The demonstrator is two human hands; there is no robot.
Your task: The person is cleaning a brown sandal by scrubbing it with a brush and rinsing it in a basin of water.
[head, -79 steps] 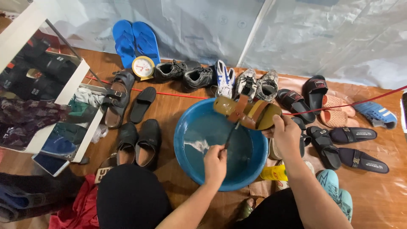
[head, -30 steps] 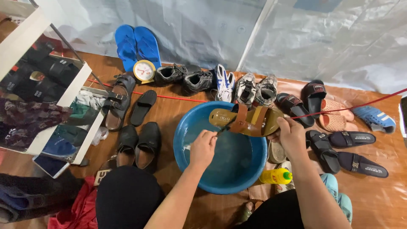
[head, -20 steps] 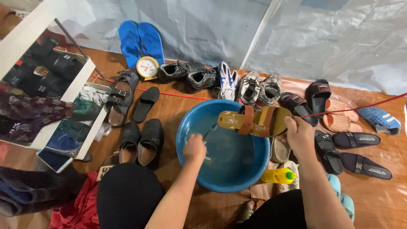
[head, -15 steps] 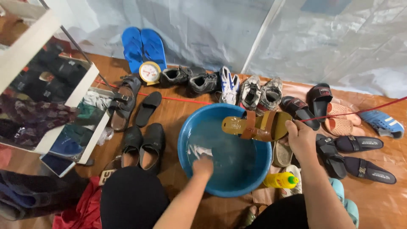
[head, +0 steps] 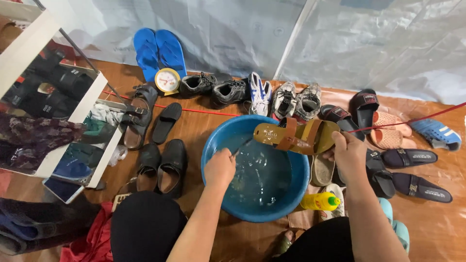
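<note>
My right hand grips the heel of an olive sandal with brown straps and holds it level over the far rim of a blue basin with shallow water in it. My left hand is closed low over the basin's near-left side, at the water, around a thin dark brush whose end pokes out past the knuckles. The two hands are apart, and the brush is not touching the sandal.
Shoes ring the basin: black loafers on the left, blue flip-flops, a small round clock, sneakers behind, dark slides on the right. A yellow bottle lies by the basin. A white shoe rack stands left.
My left hand has dropped from the sandal down into the basin's water with the brush. The right hand has kept the sandal over the rim, turning it more level.
</note>
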